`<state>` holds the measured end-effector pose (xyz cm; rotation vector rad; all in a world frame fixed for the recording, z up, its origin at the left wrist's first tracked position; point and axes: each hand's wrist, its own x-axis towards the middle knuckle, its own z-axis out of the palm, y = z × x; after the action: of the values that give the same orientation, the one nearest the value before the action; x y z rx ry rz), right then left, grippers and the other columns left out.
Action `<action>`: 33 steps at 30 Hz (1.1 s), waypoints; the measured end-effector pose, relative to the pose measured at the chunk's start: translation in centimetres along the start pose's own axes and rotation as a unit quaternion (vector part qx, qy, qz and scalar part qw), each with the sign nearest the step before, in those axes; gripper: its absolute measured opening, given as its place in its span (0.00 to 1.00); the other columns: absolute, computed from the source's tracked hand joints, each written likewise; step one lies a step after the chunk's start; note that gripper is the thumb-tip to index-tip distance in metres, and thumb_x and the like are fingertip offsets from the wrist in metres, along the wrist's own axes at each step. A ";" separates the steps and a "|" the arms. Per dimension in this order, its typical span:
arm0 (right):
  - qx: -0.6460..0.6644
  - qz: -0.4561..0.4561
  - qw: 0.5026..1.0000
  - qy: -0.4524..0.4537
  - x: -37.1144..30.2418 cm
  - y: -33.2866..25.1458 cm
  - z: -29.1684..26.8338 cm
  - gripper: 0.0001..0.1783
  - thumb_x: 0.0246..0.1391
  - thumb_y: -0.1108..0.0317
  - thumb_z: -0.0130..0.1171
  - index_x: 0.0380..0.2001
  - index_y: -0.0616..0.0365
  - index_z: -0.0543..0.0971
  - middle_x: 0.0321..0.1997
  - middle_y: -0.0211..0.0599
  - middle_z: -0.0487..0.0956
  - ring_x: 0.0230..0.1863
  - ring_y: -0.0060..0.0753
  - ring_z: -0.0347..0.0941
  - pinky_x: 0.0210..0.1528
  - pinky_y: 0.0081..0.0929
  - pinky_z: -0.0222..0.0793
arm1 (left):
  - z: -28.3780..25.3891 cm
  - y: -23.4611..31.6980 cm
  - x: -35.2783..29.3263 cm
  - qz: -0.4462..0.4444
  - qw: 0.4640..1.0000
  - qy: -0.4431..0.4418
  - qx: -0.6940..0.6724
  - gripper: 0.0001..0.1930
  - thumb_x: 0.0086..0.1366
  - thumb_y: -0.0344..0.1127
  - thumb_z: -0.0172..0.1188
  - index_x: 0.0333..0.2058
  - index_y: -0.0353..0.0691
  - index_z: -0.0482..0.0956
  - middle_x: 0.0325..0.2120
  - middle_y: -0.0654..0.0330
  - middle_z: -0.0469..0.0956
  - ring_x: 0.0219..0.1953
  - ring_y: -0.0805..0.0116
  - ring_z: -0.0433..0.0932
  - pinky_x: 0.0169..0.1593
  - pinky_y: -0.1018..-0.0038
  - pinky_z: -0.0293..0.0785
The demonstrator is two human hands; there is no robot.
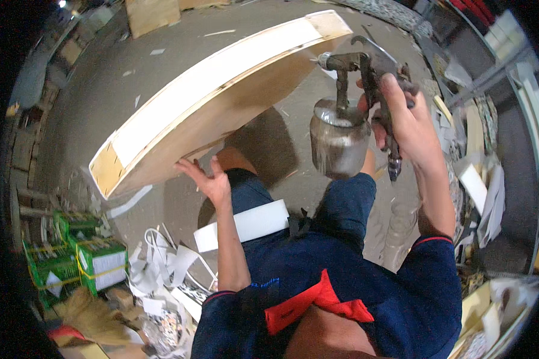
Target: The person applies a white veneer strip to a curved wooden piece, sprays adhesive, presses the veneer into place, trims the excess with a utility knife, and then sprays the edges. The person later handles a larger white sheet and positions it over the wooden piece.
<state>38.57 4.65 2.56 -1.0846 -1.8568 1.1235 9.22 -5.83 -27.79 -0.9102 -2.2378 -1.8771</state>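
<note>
The left hand (212, 181), spread wide, touches the underside of a tilted, curved, white-edged wooden panel (203, 84). The right hand (406, 116) grips a dark metal spray gun (346, 61) with a silvery cylindrical cup (339, 146), near the panel's right end. A white rectangular block (260, 220) lies across the lap (341, 212).

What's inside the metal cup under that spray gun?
Only the outside and lid of the metal cup show, hiding any contents; the right hand holds the spray gun above.
</note>
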 end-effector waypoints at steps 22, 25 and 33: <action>0.136 -0.045 0.911 -0.387 -4.4 -6.7 14.5 0.21 0.66 0.53 0.53 0.44 0.62 0.79 0.22 0.25 0.73 0.19 0.14 0.65 0.20 0.16 0.60 | -0.6 2.2 -1.7 0.012 0.993 -0.034 -0.114 0.46 0.63 0.35 0.61 0.69 0.29 0.39 0.70 0.36 0.27 0.73 0.39 0.36 0.72 0.58 0.44; 0.122 -0.055 0.910 -0.393 -4.4 -7.8 15.3 0.18 0.66 0.55 0.54 0.42 0.60 0.80 0.19 0.22 0.71 0.20 0.13 0.65 0.20 0.16 0.59 | -0.8 2.3 -2.5 0.055 0.985 -0.079 -0.146 0.46 0.63 0.35 0.61 0.69 0.29 0.39 0.70 0.36 0.27 0.73 0.39 0.36 0.72 0.58 0.44; 0.113 -0.010 0.959 -0.258 -5.2 -7.9 14.7 0.18 0.68 0.56 0.51 0.46 0.62 0.74 0.30 0.33 0.78 0.21 0.19 0.69 0.20 0.19 0.64 | -0.8 0.9 -1.6 -0.003 0.994 -0.005 -0.111 0.46 0.63 0.33 0.61 0.69 0.29 0.39 0.70 0.36 0.27 0.73 0.39 0.36 0.72 0.58 0.44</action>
<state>25.64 -6.98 3.52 -0.6772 -2.0468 1.6798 10.72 -7.09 -27.50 -0.9449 -2.0680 -2.1619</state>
